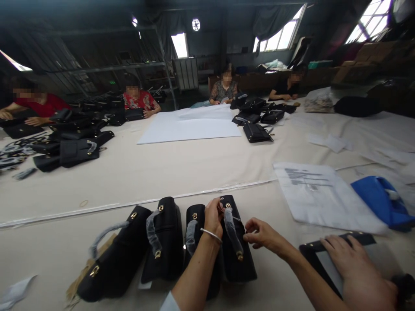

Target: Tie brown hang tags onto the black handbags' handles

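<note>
Several black handbags stand side by side in front of me, their handles wrapped in clear plastic and fixed with gold fittings. My left hand (214,218) is closed at the far end of the rightmost handbag (244,255), beside the gold ring of its wrapped handle (231,226). What its fingertips grip is hidden. Just right of that bag, my right hand (262,233) pinches a thin white string (238,219) that runs toward the handle. Left of my forearm are another handbag (195,211), a wider one (171,246), and a tilted one (119,255) on brown paper.
A co-worker's hand (353,268) rests on a black and grey item at lower right. Beyond lie a white printed bag (317,190) and blue cloth (382,198). Black bag piles (78,151), white sheets (194,127) and several seated people occupy the far side.
</note>
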Demonstrator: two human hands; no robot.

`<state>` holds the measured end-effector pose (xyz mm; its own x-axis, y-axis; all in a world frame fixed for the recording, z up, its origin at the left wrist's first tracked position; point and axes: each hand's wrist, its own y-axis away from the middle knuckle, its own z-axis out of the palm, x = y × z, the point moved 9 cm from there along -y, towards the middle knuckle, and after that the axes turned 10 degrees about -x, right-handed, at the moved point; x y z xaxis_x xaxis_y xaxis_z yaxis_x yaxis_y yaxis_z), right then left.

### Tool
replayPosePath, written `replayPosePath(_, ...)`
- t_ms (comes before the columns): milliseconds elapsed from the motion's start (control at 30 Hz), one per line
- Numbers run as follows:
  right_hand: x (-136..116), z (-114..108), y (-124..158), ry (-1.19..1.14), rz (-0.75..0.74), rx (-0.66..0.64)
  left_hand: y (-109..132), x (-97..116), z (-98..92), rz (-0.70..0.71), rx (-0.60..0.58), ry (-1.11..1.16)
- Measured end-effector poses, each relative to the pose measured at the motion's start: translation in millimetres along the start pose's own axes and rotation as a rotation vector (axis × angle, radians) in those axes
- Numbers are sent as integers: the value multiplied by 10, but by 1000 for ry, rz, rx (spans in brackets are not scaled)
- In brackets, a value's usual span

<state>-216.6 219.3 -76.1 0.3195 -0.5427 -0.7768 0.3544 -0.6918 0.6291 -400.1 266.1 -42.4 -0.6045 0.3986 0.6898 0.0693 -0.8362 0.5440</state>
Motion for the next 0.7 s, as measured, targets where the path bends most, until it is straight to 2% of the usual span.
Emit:
replayPosePath(67, 3, -30, -18, -42, -3, 1, -8, 18, -18, 17, 5, -18)
replayPosePath(167, -127, -210, -18, -91, -45, 61, -46, 4, -30, 2, 1, -18)
replayPosePath(267, -407, -438, 9, -99, -157, 184, -102, -9, 10, -18, -18, 12)
replayPosePath(333, -625, -498, -3, -93, -250, 244, -136, 4, 64, -19, -39, 27)
replayPosePath(400, -819, -450, -65, -102, -338, 260, -157, 31, 124, -15, -67, 23)
replayPosePath(500, -1040, -236, -218, -117, -426, 199, -156, 100, 169, 7, -105, -25)
replayPosePath(600, -1213, -23, -332, -59, -446, 99, -108, 207, 146, 62, -120, -108)
replayPosePath(700, -1377, 43, -348, 70, -431, 55, -22, 309, 118, 117, -127, -190)
